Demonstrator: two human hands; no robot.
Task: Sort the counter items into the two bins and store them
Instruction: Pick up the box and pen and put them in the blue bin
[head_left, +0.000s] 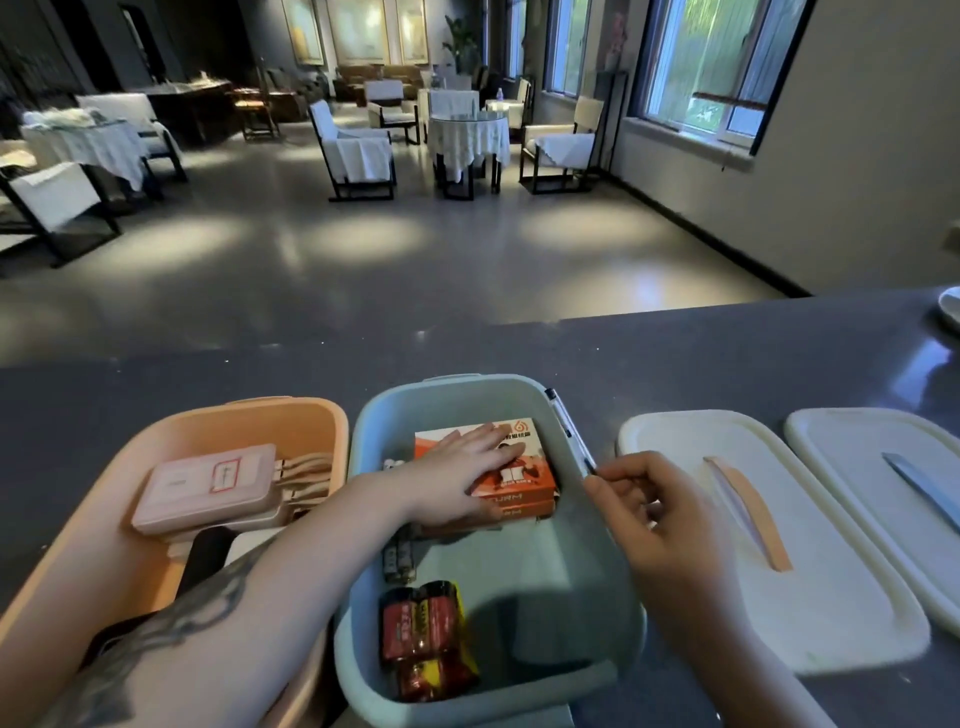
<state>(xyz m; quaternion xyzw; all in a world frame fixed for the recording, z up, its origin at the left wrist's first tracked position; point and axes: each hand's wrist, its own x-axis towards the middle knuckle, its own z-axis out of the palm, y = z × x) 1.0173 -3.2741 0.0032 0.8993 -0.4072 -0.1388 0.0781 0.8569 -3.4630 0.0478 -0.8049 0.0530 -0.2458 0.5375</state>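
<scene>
Presently: orange bin at left on tabletop, holding pink power bank. Blue bin just beside it, holding battery packs. Left hand, fingers flat, presses orange box inside. Right hand grip pinches pen leaning on blue rim. Two white lids at right.

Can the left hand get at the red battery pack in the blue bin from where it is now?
Probably yes. The left hand rests flat on the orange box, holding nothing, and the battery pack lies uncovered at the blue bin's near end.
</scene>
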